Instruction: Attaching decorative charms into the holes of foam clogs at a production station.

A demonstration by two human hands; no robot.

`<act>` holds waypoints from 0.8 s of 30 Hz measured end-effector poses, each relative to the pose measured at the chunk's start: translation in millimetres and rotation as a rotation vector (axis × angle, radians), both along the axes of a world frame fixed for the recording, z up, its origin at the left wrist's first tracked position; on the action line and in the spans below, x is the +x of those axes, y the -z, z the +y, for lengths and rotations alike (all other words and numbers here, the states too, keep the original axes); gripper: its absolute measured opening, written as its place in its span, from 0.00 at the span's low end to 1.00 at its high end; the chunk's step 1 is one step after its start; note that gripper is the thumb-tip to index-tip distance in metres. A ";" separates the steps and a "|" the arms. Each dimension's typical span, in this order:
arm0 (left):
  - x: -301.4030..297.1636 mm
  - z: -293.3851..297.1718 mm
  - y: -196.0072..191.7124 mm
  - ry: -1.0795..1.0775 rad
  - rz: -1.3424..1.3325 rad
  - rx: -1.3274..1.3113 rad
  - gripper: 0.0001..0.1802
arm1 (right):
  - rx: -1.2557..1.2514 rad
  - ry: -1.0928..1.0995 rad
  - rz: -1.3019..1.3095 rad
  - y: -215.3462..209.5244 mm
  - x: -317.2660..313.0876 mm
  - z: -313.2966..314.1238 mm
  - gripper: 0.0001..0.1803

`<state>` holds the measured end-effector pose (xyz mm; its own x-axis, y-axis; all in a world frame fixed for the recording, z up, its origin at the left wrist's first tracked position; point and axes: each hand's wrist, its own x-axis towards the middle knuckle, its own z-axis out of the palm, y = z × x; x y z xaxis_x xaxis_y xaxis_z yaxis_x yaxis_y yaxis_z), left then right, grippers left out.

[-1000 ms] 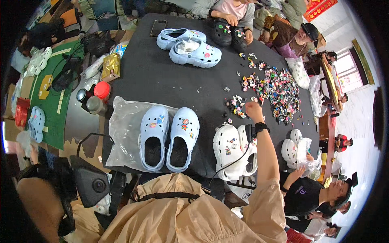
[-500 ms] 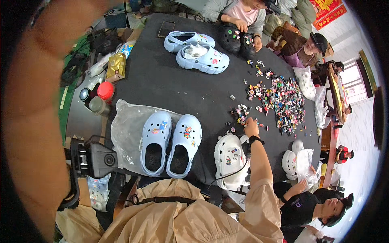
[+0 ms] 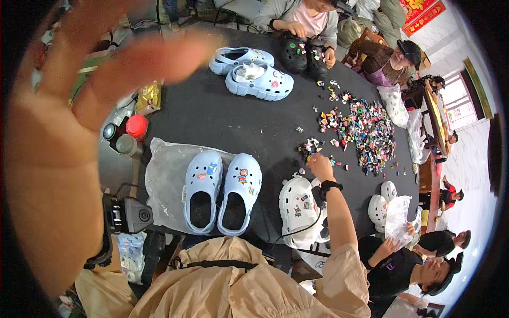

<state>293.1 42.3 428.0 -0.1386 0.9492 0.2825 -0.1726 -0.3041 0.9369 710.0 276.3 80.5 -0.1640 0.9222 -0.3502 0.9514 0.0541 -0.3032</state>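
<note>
Close to the camera at the left, my left hand (image 3: 79, 111) is raised and blurred, its fingers apart and holding nothing. My right hand (image 3: 321, 165) is at the near edge of a small cluster of shoe charms (image 3: 310, 147), fingers pressed together; whatever is between them is too small to make out. Just below that hand lies a white clog (image 3: 295, 199) with a few charms on it, partly behind my right wrist. Two light-blue clogs with charms, a left one (image 3: 205, 172) and a right one (image 3: 242, 175), stand side by side, toes away from me.
A clear plastic bag (image 3: 164, 175) lies under the blue clogs. Farther off are another blue pair (image 3: 265, 87) and a big charm heap (image 3: 366, 132). Across the table a person handles black clogs (image 3: 294, 55); at right another holds a plastic bag (image 3: 396, 217). A red-lidded jar (image 3: 137, 126) stands at left.
My left hand has swung further into view, its fingers now spread toward the table's far left. My right hand has shifted slightly left beside the small charm cluster.
</note>
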 end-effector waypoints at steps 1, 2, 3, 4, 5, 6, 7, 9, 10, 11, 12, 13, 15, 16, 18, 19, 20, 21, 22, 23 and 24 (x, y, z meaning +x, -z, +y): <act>-0.5 -1.1 -0.5 0.012 0.021 -0.005 0.32 | -0.004 -0.004 0.007 4.1 -3.1 -0.9 0.16; 0.4 9.7 10.9 0.079 0.013 -0.004 0.32 | 0.032 -0.030 -0.074 7.8 19.0 -8.7 0.15; 3.5 6.3 -2.3 0.093 0.046 -0.002 0.32 | 0.070 -0.106 -0.115 12.9 16.6 -11.8 0.14; 7.6 -3.4 7.2 0.091 0.078 -0.020 0.31 | 0.070 -0.097 -0.069 18.8 21.5 -12.7 0.15; 14.0 -21.7 19.8 0.069 0.120 -0.048 0.31 | 0.093 -0.121 -0.029 18.9 12.2 -12.3 0.15; 14.6 -41.5 26.6 0.029 0.117 -0.131 0.30 | 0.113 -0.149 0.006 20.2 2.2 -11.1 0.15; 14.5 -52.8 39.1 0.024 0.090 -0.201 0.29 | 0.049 -0.099 0.043 28.6 11.1 -6.0 0.14; 17.1 -68.6 62.3 0.056 0.013 -0.427 0.27 | 0.051 -0.075 0.069 40.4 27.5 -0.9 0.13; 20.4 -70.8 85.4 0.061 -0.091 -0.503 0.26 | 0.053 -0.059 0.095 42.4 39.4 -0.6 0.12; 23.3 -76.5 108.4 0.039 -0.183 -0.585 0.25 | 0.342 -0.223 -0.010 41.9 31.3 -3.8 0.09; 23.4 -82.9 135.4 0.023 -0.178 -0.589 0.25 | 0.338 -0.235 0.003 26.7 10.5 -5.6 0.09; 21.2 -93.1 163.6 0.016 -0.340 -0.682 0.26 | 0.148 -0.126 0.188 -8.1 -26.2 -7.3 0.09; 27.2 -94.6 209.8 0.101 -0.611 -0.772 0.27 | -0.112 0.050 0.616 -34.8 -37.0 -4.6 0.08; 32.1 -94.2 228.6 0.132 -0.709 -0.789 0.28 | -0.181 0.048 0.728 -48.1 -58.8 -9.6 0.08; 44.6 -90.8 267.7 0.127 -0.951 -0.842 0.32 | -0.272 -0.033 0.826 -70.7 -111.7 -29.2 0.09; 50.4 -82.4 281.4 0.103 -1.035 -0.823 0.35 | -0.329 -0.105 0.838 -75.8 -133.6 -39.9 0.10; 54.9 -74.4 291.0 0.079 -1.120 -0.801 0.38 | -0.385 -0.179 0.848 -76.9 -154.7 -50.5 0.11; 59.4 -66.7 296.0 0.082 -1.122 -0.794 0.38 | -0.429 -0.224 0.877 -73.6 -171.0 -60.2 0.12; 63.7 -60.5 299.7 0.063 -0.999 -0.788 0.40 | -0.473 -0.267 0.904 -70.2 -185.8 -69.8 0.13; 65.0 -58.2 303.1 0.027 -0.874 -0.780 0.43 | -0.466 -0.312 0.816 -76.9 -208.2 -81.0 0.12; 70.1 -52.7 305.9 0.030 -0.874 -0.770 0.43 | -0.441 -0.348 0.725 -89.2 -223.1 -88.6 0.12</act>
